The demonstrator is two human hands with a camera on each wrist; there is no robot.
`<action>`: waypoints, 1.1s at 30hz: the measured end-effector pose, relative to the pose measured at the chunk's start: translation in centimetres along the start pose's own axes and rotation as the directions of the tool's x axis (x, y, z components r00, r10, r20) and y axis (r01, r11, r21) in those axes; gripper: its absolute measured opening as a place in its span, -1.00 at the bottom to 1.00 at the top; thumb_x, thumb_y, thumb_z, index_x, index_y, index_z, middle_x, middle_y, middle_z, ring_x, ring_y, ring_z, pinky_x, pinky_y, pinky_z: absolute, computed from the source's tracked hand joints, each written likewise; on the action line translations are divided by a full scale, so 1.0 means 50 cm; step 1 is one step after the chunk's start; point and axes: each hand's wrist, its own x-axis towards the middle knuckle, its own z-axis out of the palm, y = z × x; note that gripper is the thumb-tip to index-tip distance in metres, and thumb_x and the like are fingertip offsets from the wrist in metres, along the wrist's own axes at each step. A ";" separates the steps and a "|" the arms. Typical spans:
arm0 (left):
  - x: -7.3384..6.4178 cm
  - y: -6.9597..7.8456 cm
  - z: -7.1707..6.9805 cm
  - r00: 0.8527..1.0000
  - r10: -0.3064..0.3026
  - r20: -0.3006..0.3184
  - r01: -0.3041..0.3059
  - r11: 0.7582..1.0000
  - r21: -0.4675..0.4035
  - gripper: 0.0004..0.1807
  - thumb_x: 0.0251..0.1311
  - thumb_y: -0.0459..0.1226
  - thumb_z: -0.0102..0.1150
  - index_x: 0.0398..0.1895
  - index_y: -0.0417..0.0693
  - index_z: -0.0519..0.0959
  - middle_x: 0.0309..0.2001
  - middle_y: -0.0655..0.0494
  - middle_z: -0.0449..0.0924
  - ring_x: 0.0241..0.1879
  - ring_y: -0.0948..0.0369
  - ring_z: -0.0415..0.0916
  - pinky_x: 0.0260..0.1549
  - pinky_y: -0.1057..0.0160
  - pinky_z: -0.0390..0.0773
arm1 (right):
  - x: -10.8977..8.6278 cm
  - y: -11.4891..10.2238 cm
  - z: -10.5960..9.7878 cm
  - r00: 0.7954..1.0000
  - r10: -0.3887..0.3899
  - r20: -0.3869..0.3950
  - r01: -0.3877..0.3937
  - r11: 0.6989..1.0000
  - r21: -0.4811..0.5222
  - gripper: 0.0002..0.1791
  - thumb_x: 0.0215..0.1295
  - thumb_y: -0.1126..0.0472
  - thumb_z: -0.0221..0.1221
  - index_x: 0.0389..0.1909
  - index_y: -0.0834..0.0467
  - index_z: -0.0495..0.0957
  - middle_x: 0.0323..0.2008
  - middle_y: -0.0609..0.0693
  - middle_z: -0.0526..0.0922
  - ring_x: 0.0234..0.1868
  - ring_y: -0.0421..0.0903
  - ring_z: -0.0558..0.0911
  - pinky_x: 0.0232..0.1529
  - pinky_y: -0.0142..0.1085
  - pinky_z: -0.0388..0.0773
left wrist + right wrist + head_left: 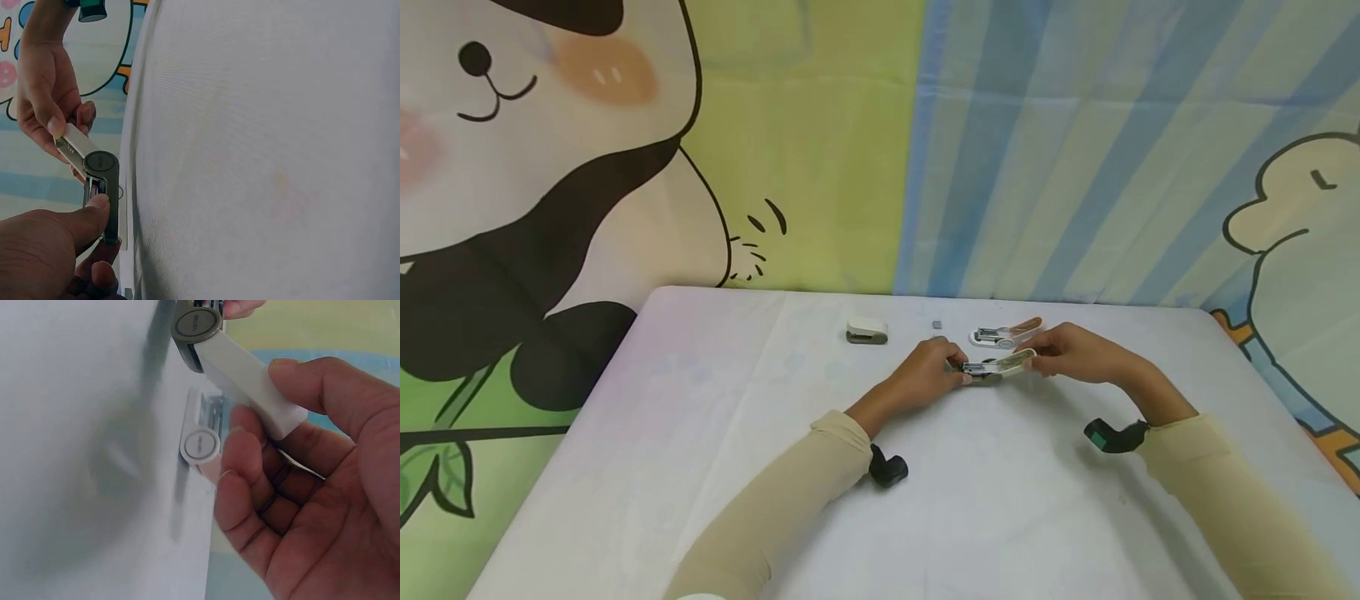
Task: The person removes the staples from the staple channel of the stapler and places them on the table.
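Both hands hold one small stapler (988, 372) with a white top and a grey-brown base, folded open a little above the table. My left hand (921, 377) grips the base end, its thumb lying over the metal staple channel in the left wrist view. With thumb and fingers, my right hand (325, 481) pinches the raised white top arm. Just behind, a second stapler (992, 337), white with a pinkish top arm, lies opened on the table. Its round hinge also shows in the right wrist view.
A closed white and grey stapler (867, 329) stands farther left on the white-covered table (760, 467). Between it and the opened one lies a small grey block (937, 325), perhaps staples. A printed cloth (850, 167) hangs behind the table's back edge.
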 end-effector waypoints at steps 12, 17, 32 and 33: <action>0.025 0.002 0.025 0.999 -0.024 -0.043 0.028 0.996 0.085 -0.74 0.23 -0.21 0.31 -0.05 -0.11 0.67 -0.20 0.13 0.53 -0.16 0.24 0.50 -0.15 0.33 0.46 | -0.004 0.018 -0.001 0.999 0.036 -0.019 -0.036 0.999 -0.007 -0.58 0.40 0.17 0.15 0.13 0.38 0.50 -0.51 0.04 0.52 -0.54 -0.07 0.40 -0.49 -0.28 0.36; 0.030 0.007 0.015 0.999 -0.044 -0.011 0.045 0.991 0.128 -0.75 0.23 -0.25 0.30 -0.05 -0.12 0.68 -0.18 0.11 0.55 -0.11 0.22 0.49 -0.07 0.32 0.44 | 0.004 0.017 -0.002 1.000 0.014 -0.025 -0.015 1.000 -0.027 -0.58 0.41 0.19 0.15 0.17 0.35 0.49 -0.50 0.05 0.55 -0.51 -0.03 0.45 -0.47 -0.27 0.38; 0.027 -0.004 -0.020 0.993 -0.067 0.095 0.057 0.993 0.103 -0.61 0.24 -0.17 0.29 0.06 -0.20 0.63 -0.04 0.05 0.60 0.00 0.20 0.50 -0.01 0.31 0.45 | 0.009 -0.048 -0.016 0.975 -0.015 -0.223 -0.049 0.959 -0.281 -0.60 0.39 0.07 0.18 0.13 0.23 0.57 -0.40 0.03 0.60 -0.45 -0.08 0.49 -0.43 -0.19 0.45; 0.027 -0.007 -0.028 0.992 -0.069 0.104 0.059 0.994 0.092 -0.59 0.23 -0.17 0.30 0.08 -0.20 0.62 -0.01 0.05 0.60 0.04 0.19 0.50 0.01 0.31 0.44 | 0.012 -0.057 -0.015 0.968 -0.024 -0.249 -0.055 0.951 -0.304 -0.61 0.39 0.09 0.17 0.11 0.25 0.57 -0.36 0.03 0.60 -0.42 -0.07 0.50 -0.41 -0.17 0.47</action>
